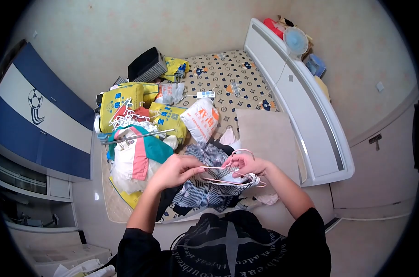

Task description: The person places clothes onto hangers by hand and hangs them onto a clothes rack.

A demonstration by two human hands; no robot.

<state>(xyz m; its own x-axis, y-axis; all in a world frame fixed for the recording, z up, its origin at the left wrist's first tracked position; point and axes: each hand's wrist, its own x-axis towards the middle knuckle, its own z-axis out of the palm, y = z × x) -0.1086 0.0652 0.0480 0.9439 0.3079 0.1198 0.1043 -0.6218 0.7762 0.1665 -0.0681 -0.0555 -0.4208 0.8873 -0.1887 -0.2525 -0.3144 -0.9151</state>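
Note:
Thin pale clothes hangers (223, 183) hang between my two hands, close to my chest; I cannot tell exactly how many. My left hand (184, 167) pinches one end of a hanger between thumb and fingers. Near the hook, my right hand (246, 165) is closed around the hangers, with the pink hook curving above it. Beneath them a dark striped garment (198, 191) lies crumpled on the bed, partly hidden by my hands. It is unclear whether any cloth touches the hangers.
Clothes in green, white and pink (140, 159) lie left, with a metal rod (142, 136) across them. Behind are white hangers (133, 117), yellow bags (119, 104), a white bag (200, 121), a power strip (205, 94) and a dark basket (147, 67). A white headboard (301, 101) stands right.

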